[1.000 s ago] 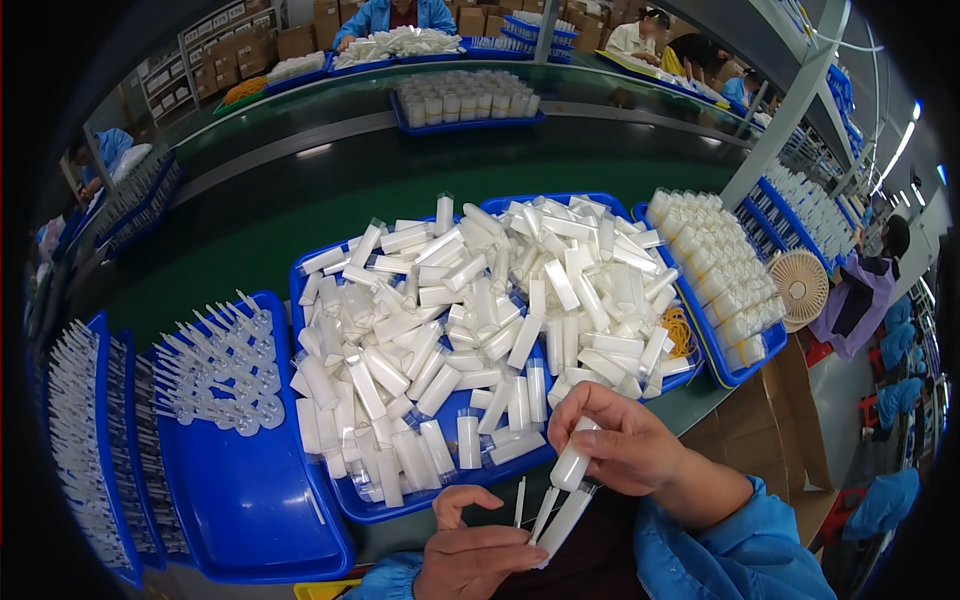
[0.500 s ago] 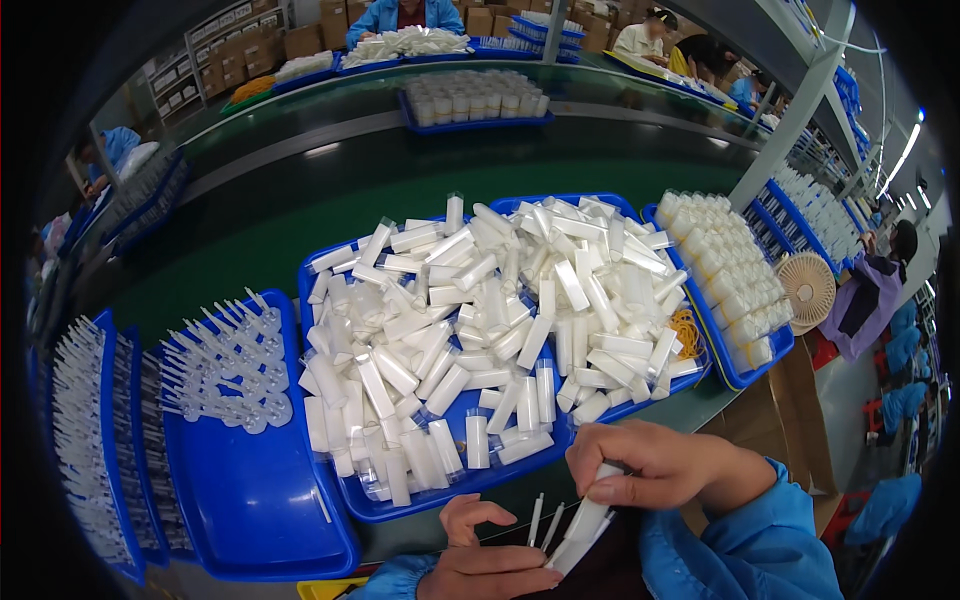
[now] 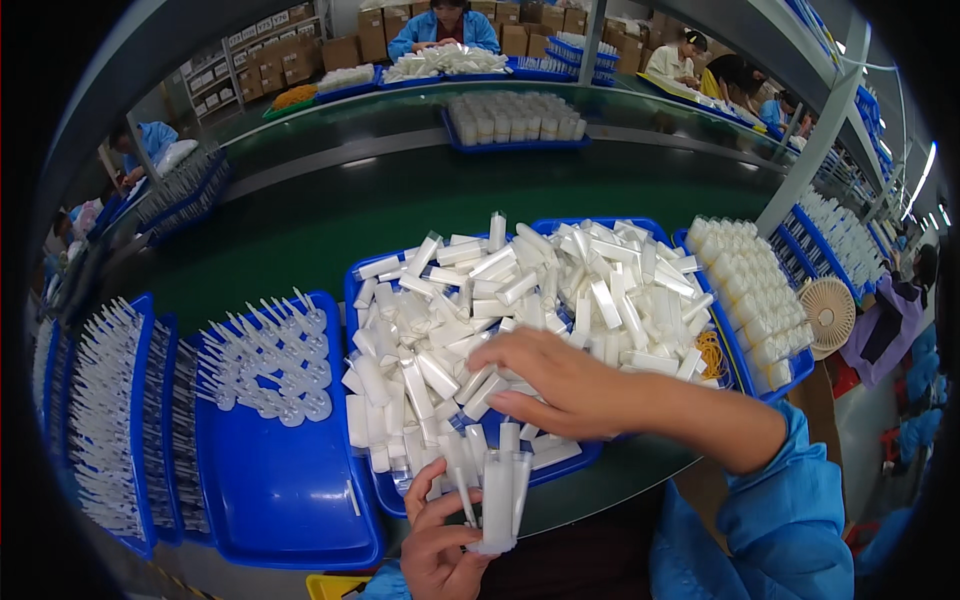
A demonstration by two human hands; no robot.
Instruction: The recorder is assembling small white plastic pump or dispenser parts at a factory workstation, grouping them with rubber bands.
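My left hand [image 3: 440, 550] is closed around the base of a small upright piece at the lower middle. From its pale base rise white tubes in clear sleeves [image 3: 497, 500] and a thin white rod [image 3: 465, 495]. My right hand [image 3: 555, 385] reaches over a heap of similar white sleeved tubes [image 3: 455, 300] in a blue tray [image 3: 545, 475]. Its thumb and fingers are apart, straddling loose tubes; none is plainly gripped. To the left, another blue tray [image 3: 290, 510] holds clear disc-based pieces with thin white stems [image 3: 265, 365].
Stacked blue trays of stemmed pieces [image 3: 110, 420] stand at far left. On the right are a tray of bundled white tubes [image 3: 750, 285], yellow rubber bands [image 3: 712, 355] and a tan fan [image 3: 828, 315]. Beyond the green belt [image 3: 300, 235], people sit working at another bench.
My right hand has left the piece in my left hand and moved up and left over the heap. The held piece now stands more upright. The whole view has shifted slightly.
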